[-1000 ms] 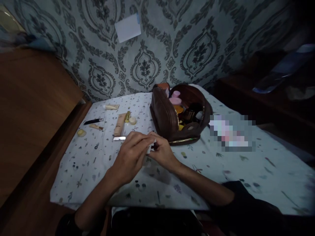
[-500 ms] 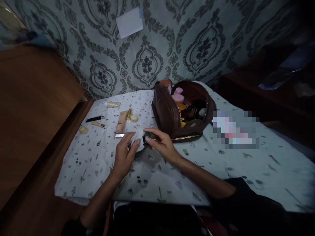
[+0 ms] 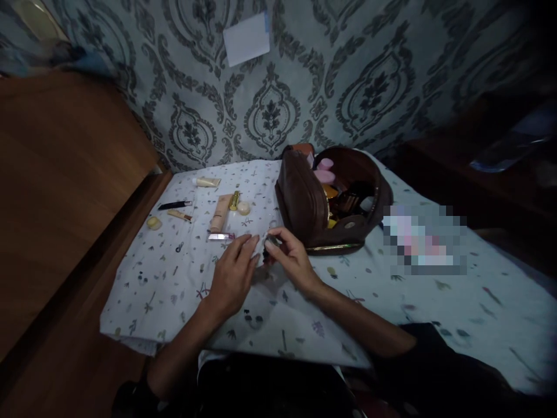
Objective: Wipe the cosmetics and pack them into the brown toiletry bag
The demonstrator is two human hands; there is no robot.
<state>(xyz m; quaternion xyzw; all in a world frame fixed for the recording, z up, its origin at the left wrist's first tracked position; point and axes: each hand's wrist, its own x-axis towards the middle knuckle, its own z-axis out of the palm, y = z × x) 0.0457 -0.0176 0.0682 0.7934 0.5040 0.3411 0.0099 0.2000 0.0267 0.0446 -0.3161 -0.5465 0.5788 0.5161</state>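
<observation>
My left hand [image 3: 235, 271] is turned back-up over the cloth-covered table, fingers closed on a thin white piece like a wipe [image 3: 261, 248]; most of it is hidden. Close beside it, my right hand [image 3: 293, 262] pinches a small dark green object [image 3: 271, 240] between thumb and fingers. Its exact kind is unclear. Just beyond my left fingers lies a slim lip gloss tube [image 3: 221, 236]. Further back are a beige squeeze tube [image 3: 221, 212], a gold lipstick-like tube [image 3: 234, 201] and a small round cream-coloured jar [image 3: 243, 208].
An unzipped brown cosmetics bag [image 3: 300, 194], full of containers, stands behind my right hand. On the left lie a black pen-like stick [image 3: 174, 205], a small brush [image 3: 179, 215], a yellowish piece [image 3: 154, 223] and a small tube [image 3: 206, 182]. Patterned wallpaper [image 3: 272, 110] rises behind.
My left hand has rolled over, so its back now faces up and the white piece is mostly covered. The view has shifted slightly left; my right hand keeps its pinch.
</observation>
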